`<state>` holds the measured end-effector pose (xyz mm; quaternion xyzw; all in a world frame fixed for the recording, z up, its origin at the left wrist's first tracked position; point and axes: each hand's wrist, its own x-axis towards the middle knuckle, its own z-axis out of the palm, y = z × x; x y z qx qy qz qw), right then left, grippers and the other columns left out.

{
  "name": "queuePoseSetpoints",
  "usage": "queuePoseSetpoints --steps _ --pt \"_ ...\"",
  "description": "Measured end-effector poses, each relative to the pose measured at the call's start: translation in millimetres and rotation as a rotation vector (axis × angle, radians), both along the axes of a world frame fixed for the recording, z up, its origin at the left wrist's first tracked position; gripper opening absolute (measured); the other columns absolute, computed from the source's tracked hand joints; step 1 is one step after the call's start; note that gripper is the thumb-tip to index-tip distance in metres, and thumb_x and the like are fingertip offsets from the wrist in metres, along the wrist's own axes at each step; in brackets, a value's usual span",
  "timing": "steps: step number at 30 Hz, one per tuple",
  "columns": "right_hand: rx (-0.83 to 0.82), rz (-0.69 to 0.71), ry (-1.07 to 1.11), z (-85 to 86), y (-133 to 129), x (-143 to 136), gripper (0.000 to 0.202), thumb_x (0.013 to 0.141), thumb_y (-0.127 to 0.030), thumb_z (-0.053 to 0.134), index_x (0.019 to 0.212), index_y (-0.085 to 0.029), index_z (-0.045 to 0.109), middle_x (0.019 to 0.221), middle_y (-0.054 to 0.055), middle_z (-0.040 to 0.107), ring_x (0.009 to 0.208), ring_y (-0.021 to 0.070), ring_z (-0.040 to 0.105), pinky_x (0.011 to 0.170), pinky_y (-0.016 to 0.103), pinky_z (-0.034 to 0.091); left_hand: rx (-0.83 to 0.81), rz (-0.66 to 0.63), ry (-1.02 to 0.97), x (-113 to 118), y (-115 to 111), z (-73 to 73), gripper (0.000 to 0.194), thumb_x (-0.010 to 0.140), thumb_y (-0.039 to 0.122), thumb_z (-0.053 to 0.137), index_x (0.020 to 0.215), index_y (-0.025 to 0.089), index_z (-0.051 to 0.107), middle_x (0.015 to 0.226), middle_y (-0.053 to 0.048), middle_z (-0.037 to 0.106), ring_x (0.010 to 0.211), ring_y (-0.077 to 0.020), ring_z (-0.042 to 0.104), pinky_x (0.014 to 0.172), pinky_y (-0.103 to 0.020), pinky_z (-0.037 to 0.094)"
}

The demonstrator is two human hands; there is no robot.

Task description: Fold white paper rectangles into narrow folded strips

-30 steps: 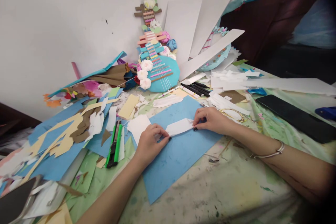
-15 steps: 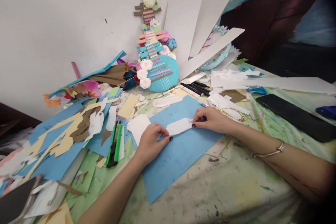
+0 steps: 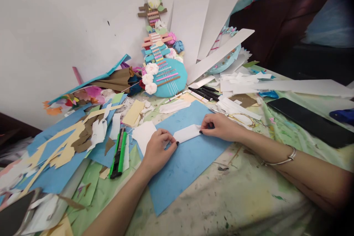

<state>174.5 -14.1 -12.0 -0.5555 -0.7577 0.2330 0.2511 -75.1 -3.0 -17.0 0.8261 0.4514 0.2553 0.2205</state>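
Observation:
Between my two hands a folded strip of white paper point(image 3: 187, 133) lies over a blue sheet point(image 3: 178, 179). My left hand point(image 3: 160, 146) pinches the strip's left end between thumb and fingers. At the other end, my right hand point(image 3: 217, 127) grips the strip the same way, with its fingertips closed on the paper. Beside my left hand is a loose piece of white paper point(image 3: 143, 133), partly hidden behind it. Gold-handled scissors point(image 3: 246, 117) lie just past my right hand, their blades partly under white scraps.
A green box cutter point(image 3: 118, 155) lies left among blue, tan and white paper scraps. Black pens point(image 3: 203, 93) sit behind the blue sheet. A paper guitar point(image 3: 173, 77) with flowers leans on the wall. A black phone point(image 3: 312, 121) is at right, another point(image 3: 18, 210) at lower left.
The whole view has shifted slightly, so everything sits a little further left. Both hands keep their hold on the white paper strip, with hardly any motion.

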Motion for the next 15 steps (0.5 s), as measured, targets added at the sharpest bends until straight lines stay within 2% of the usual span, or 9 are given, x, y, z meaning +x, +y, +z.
queuePoseSetpoints --steps 9,15 --pt "-0.007 -0.019 -0.027 -2.3 2.0 -1.4 0.012 0.073 -0.026 0.059 0.072 -0.016 0.065 0.072 0.002 0.064 0.065 0.0134 0.055 0.059 0.024 0.037 -0.021 0.017 0.049 2.9 -0.6 0.2 0.01 0.077 0.021 0.053 0.07 0.018 0.059 0.088 -0.003 0.053 0.087 -0.0189 0.052 0.084 -0.034 0.042" --pt "-0.003 -0.05 -0.037 -2.9 1.7 -4.5 0.009 0.071 -0.024 0.059 0.069 -0.017 0.064 0.072 0.001 0.064 0.064 0.0125 0.055 0.059 0.023 0.037 0.021 0.036 0.114 6.2 -1.4 -0.5 0.01 0.076 0.02 0.052 0.067 0.018 0.057 0.085 -0.003 0.052 0.084 -0.0191 0.051 0.078 -0.033 0.042"
